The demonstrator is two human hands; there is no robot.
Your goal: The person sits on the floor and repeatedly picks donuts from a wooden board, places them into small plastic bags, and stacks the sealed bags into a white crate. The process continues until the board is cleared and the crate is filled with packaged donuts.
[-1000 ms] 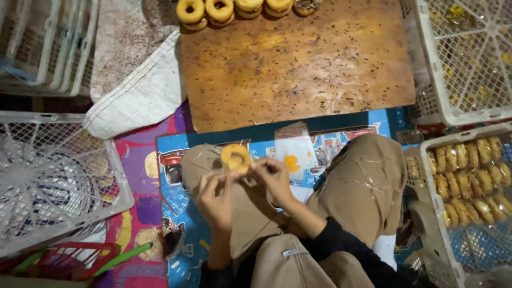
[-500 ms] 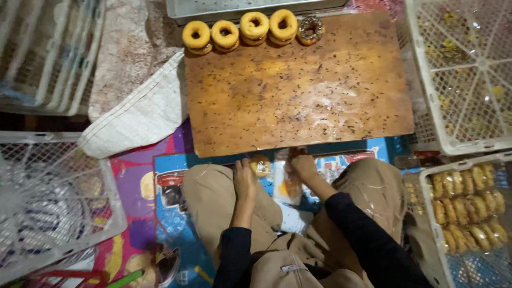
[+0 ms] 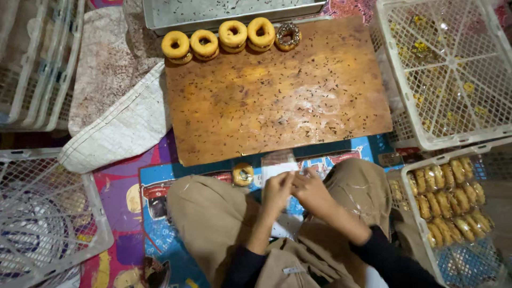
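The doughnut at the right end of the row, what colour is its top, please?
Dark brown with sprinkles, seen in the head view: doughnut.

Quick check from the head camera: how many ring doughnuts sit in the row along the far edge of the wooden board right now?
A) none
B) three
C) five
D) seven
C: five doughnuts line the far edge of the wooden board, four plain yellow and the rightmost one dark with sprinkles.

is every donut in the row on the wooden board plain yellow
No, the row on the wooden board has four plain yellow donuts and one dark sprinkled donut at its right end.
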